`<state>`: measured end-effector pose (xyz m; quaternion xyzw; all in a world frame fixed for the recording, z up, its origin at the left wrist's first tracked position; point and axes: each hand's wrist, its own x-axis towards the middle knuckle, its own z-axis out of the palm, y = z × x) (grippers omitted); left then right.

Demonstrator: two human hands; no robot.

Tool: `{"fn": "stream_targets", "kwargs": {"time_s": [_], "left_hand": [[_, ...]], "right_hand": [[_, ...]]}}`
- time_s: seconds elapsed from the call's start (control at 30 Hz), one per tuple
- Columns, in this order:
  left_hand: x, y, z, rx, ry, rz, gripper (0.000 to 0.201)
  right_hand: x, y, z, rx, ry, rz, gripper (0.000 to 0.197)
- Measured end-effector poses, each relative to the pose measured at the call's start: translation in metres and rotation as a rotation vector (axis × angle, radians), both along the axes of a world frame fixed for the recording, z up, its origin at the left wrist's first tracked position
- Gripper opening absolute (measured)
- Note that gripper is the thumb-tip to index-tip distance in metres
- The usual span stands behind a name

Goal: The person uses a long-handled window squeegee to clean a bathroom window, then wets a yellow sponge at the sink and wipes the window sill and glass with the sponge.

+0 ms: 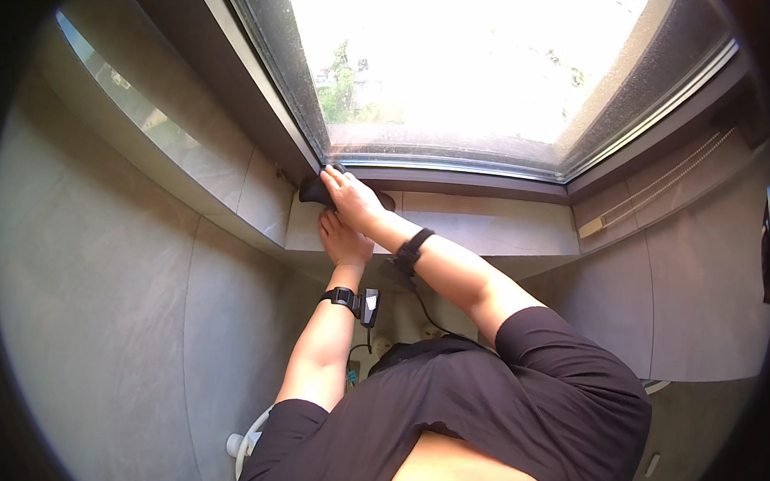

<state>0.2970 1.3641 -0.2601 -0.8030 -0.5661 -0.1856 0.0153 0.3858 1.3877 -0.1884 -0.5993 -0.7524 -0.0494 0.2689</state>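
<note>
In the far left corner of the window sill, a black thing (316, 192) of unclear kind shows on both sides of my hands. My right hand (355, 200) reaches over it from the right, its fingers closed on its upper part by the window frame. Just below, my left hand (344, 240) rests at the sill, its visible fingers stretched toward the black thing. The right hand crosses above and hides part of the left, so whether the left also touches the black thing cannot be told. Each wrist wears a black strapped device.
The dark window frame (480, 185) borders bright glass ahead. Grey tiled sill (496, 223) and side walls (88, 255) enclose me closely. A beaded blind cord (675, 178) hangs at the right. Black cables (429, 314) run down from the wrist devices. A white fitting (235, 444) stands at lower left.
</note>
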Motion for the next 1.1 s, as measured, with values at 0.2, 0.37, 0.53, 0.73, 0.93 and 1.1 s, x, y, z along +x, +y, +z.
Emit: {"fn": "stream_targets", "kwargs": {"time_s": [0.2, 0.37, 0.53, 0.73, 0.93, 1.1], "left_hand": [[0.0, -0.001, 0.003, 0.002, -0.015, 0.011, 0.064], [-0.001, 0.001, 0.006, 0.115, -0.239, -0.063, 0.038], [0.0, -0.002, 0.005, 0.106, -0.248, -0.065, 0.043], [-0.003, -0.004, 0.0, 0.216, -0.266, -0.099, 0.032], [-0.001, -0.001, -0.01, 0.151, -0.306, -0.124, 0.04], [-0.005, -0.001, -0.013, 0.084, -0.292, -0.123, 0.039]], "right_hand": [[0.049, -0.027, 0.005, 0.022, -0.057, -0.068, 0.051], [0.124, -0.12, 0.02, -0.04, -0.189, -0.333, 0.063], [0.139, -0.147, 0.097, -0.02, 0.367, -0.191, 0.042], [0.081, -0.109, 0.296, 0.792, 0.132, 0.091, 0.044], [0.034, 0.012, 0.329, 0.915, -0.55, -0.134, 0.043], [0.065, -0.012, 0.171, 0.542, -1.099, 0.043, 0.051]]}}
